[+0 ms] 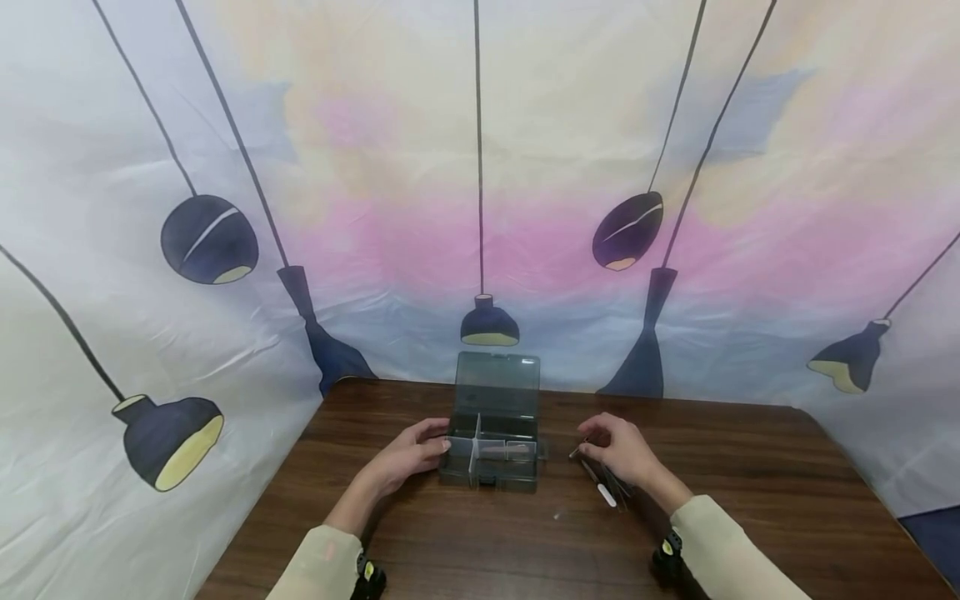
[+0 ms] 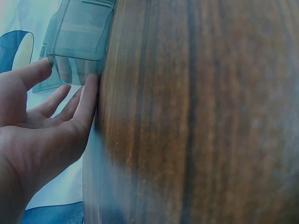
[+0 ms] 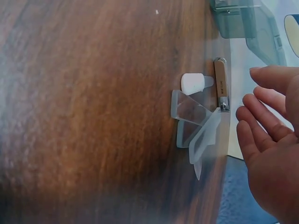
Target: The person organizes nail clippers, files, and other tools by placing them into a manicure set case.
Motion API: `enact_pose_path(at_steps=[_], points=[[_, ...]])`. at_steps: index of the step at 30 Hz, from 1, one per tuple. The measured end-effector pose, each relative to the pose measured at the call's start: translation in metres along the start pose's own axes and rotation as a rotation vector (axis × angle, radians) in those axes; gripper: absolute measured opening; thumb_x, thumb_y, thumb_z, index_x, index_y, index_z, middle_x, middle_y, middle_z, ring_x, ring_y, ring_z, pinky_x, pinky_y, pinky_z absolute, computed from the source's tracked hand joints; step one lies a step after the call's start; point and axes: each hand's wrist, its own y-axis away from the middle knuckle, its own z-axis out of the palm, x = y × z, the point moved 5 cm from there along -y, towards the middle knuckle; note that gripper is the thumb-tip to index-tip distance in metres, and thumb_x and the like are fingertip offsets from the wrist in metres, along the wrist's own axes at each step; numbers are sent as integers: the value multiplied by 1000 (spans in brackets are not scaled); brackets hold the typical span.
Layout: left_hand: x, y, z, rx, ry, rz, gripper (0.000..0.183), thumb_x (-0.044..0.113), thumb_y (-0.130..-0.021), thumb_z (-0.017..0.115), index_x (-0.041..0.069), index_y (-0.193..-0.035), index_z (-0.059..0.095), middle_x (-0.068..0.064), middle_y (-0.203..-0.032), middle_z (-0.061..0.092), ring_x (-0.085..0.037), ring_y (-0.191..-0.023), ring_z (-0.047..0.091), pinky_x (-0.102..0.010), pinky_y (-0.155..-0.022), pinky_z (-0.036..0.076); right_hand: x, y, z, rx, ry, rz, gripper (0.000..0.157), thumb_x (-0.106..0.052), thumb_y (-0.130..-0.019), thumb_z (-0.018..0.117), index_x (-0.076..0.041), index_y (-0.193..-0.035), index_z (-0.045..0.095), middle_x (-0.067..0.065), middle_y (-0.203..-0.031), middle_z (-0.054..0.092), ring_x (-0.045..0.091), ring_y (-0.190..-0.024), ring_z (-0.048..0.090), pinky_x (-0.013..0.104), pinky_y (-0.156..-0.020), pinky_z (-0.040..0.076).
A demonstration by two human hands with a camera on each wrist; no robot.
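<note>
A translucent grey-green compartment box point(image 1: 525, 479) stands on the table with its hinged lid point(image 1: 497, 385) raised at the back. Clear dividers point(image 1: 474, 458) split its inside. My left hand point(image 1: 411, 457) touches the box's left side, thumb at the front and fingers further back; the left wrist view shows the fingers point(image 2: 84, 105) mostly straight. To the right of the box, my right hand point(image 1: 621, 450) hovers with loosely bent fingers around a nail clipper point(image 3: 221, 84). Its fingertips appear apart from the clipper in the right wrist view.
Beside the clipper lie a small white-ended piece point(image 3: 191, 83) and several loose clear plastic plates point(image 3: 189, 109), partly overlapping. A tiny light speck point(image 1: 557, 516) is on the dark wood table point(image 1: 480, 550). A printed cloth with lamp shapes point(image 1: 390, 208) hangs behind the table's far edge.
</note>
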Motion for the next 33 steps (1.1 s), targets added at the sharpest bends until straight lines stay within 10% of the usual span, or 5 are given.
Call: enact_pose_path(at_steps=[33], points=[[-1,2,-1,-18,-2,2,63,27,-101,61,6,-154,32,-22,-154,32,-37,-136,41,-52,-106,42,6,-3,15,-24,71,8,16,-7,-85,78,-15,-97,71,-4,-93,63,15,-86,59,35,-75,51]])
